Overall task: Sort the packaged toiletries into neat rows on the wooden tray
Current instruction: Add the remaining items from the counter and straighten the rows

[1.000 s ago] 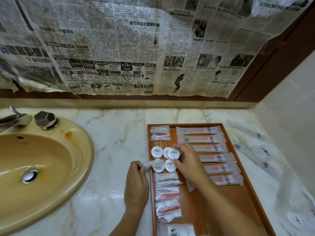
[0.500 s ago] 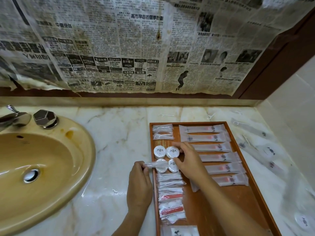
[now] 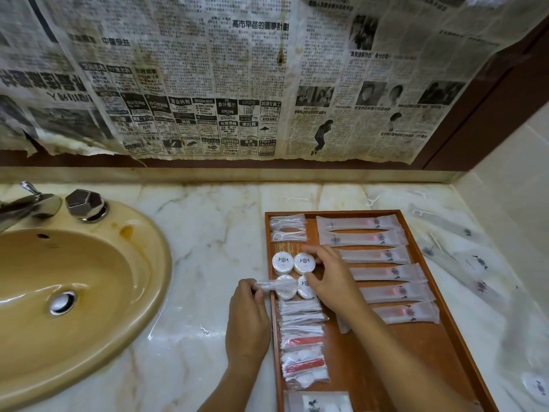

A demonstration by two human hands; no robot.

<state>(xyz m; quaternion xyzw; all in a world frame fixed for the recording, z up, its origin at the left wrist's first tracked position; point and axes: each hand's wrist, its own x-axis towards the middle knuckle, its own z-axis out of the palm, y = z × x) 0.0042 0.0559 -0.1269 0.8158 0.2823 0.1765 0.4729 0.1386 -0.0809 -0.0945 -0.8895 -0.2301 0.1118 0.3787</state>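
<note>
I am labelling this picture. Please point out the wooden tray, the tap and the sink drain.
wooden tray (image 3: 416,349): head view, bare floor.
tap (image 3: 28,205): head view, spout body.
sink drain (image 3: 61,302): head view, metal centre.

An oval, tan ceramic basin (image 3: 89,292) is set into the pale veined marble countertop (image 3: 208,248), with a round chrome drain (image 3: 61,302) at its bottom. A chrome lever faucet (image 3: 28,203) and a faceted, dark metal knob (image 3: 86,203) stand on the basin's rear rim. Yellowed, stained newspaper sheets (image 3: 222,78) with torn lower edges cover the wall above the countertop's marble backsplash (image 3: 208,174), beside a dark brown wooden frame (image 3: 490,114).
</note>
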